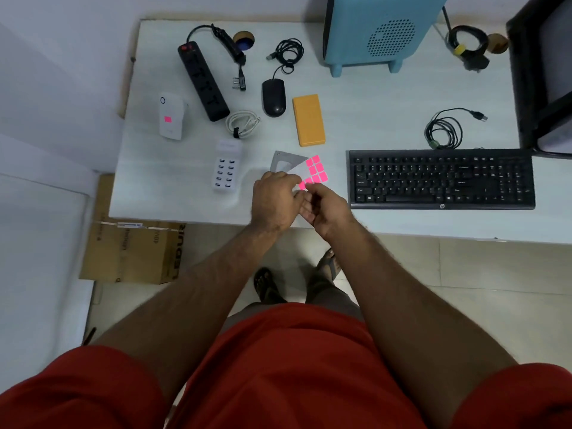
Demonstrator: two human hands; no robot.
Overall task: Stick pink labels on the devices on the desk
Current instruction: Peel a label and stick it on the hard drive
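Observation:
A sheet of pink labels (313,171) is held over the desk's front edge, with several pink squares showing. My left hand (274,196) pinches the sheet's near left part. My right hand (325,209) grips its lower corner, fingers curled. A white plug-in device (171,117) at the left carries one pink label (167,119). I see no label on the white multi-port USB charger (226,171), black power strip (202,80), black mouse (273,97), orange box (308,119) or black keyboard (442,179).
A blue device on feet (380,32) stands at the back. Coiled cables lie at the back middle (289,51), near the power strip (243,123) and right of centre (444,131). A black frame (538,72) is far right. A cardboard box (133,252) sits on the floor, left.

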